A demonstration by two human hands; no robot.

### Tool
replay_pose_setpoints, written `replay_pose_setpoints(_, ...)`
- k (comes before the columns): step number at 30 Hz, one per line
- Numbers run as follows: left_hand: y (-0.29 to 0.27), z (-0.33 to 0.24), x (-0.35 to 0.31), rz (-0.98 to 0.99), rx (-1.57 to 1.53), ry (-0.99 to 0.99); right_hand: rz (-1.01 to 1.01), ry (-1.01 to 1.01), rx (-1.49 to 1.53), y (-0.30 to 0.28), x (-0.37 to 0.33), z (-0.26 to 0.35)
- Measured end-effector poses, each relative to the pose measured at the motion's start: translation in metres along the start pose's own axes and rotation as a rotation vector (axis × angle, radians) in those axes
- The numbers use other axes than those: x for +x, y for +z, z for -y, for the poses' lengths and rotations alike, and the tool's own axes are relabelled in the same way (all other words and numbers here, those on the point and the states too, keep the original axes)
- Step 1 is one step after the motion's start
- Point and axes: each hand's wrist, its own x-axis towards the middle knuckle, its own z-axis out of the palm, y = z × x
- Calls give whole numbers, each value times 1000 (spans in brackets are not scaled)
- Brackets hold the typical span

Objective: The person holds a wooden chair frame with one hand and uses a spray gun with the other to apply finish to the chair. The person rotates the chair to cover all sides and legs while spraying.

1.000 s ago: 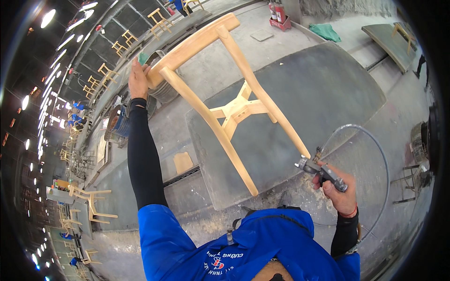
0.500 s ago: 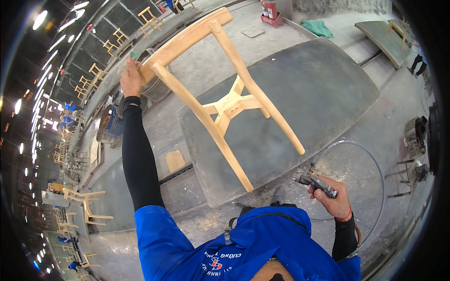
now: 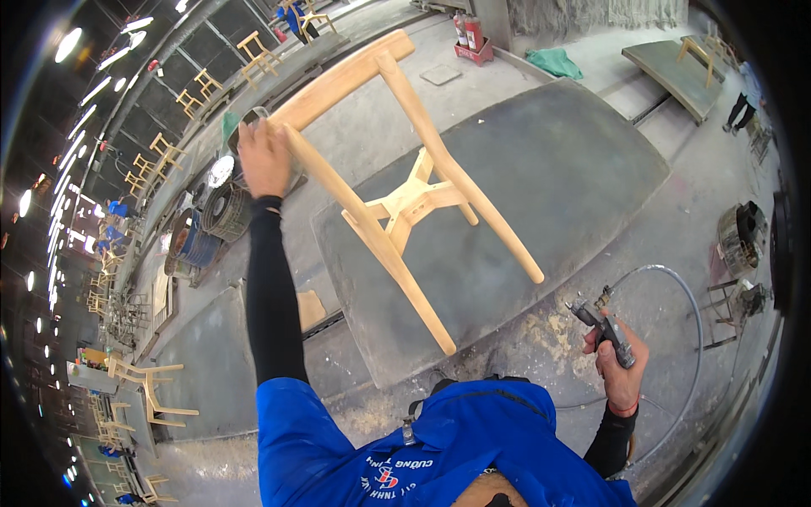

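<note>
A pale wooden chair frame (image 3: 342, 80) without a seat stands tilted over a large grey board, its curved top rail toward the upper left. My left hand (image 3: 265, 159) is closed over the left end of that rail, its fingertips partly hidden behind the wood. Beside those fingers shows a bit of green material (image 3: 229, 128); whether I hold it I cannot make out. Low on the right, my right hand (image 3: 621, 363) wraps round a dark spray gun (image 3: 606, 331), its metal head pointing up and left toward the chair. A grey hose (image 3: 694, 308) loops from the gun.
The grey board (image 3: 583, 160) lies beneath the chair. Metal drums (image 3: 196, 241) stand to the left, and more chairs (image 3: 148, 389) line that side. Red extinguishers (image 3: 470, 35) and a green cloth (image 3: 553, 62) lie beyond. Another person (image 3: 745, 97) stands at the far right.
My left hand has shifted right and down with the rail's end, and the chair has turned slightly. My right hand has moved right with the spray gun, now tipped more steeply.
</note>
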Motion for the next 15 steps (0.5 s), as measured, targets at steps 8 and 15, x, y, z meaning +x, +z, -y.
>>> replay_pose_setpoints(8, 46, -108, -230, 433, -542, -618, -49, -177, 45, 41, 2, 33)
replay_pose_setpoints(15, 35, -132, -263, 479, -608, -811, 123, -302, 61, 74, 9, 70)
